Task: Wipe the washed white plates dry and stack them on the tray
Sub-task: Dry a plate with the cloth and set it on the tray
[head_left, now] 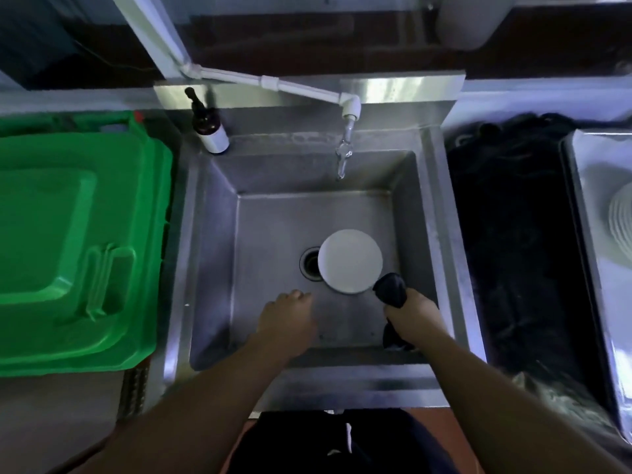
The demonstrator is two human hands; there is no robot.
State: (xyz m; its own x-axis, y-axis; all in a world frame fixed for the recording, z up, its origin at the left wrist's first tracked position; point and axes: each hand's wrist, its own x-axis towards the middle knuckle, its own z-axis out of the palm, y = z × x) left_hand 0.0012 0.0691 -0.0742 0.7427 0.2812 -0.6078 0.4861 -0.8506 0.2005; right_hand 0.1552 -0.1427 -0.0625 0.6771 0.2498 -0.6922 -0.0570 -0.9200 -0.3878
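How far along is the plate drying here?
Done: a stack of white plates already sits on the tray at far right. In hand: the right hand grips a dark cloth beside the plate in the sink; the left hand reaches in empty. Left: wiping and stacking this plate.

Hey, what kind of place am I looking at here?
Probably a dishwashing station in a commercial or canteen kitchen: a deep stainless steel sink with a white plate in it, a large green bin lid beside it, and a metal tray of stacked plates on the right.
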